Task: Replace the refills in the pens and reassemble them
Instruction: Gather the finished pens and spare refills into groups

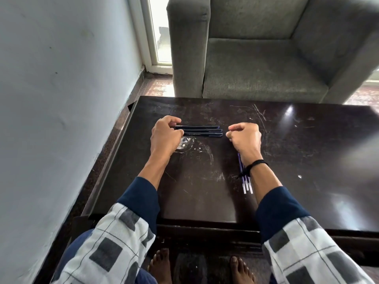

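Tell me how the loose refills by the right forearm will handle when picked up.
The refills look thin and round, so probably light and apt to roll on the glossy table. Being so slender, they likely flex a little.

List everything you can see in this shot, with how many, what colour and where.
pens: three, dark with blue trim, side by side mid-table
refills: three showing, blue with clear ends, on the table, partly under the right forearm
table: one, dark brown, scratched, in front of the person
armchair: one, grey, beyond the table
wall: pale grey, left side
wrist band: one, black, right wrist
left hand: fingers curled round the pens' left ends
right hand: curled, just off the pens' right ends
feet: two, bare, below the table
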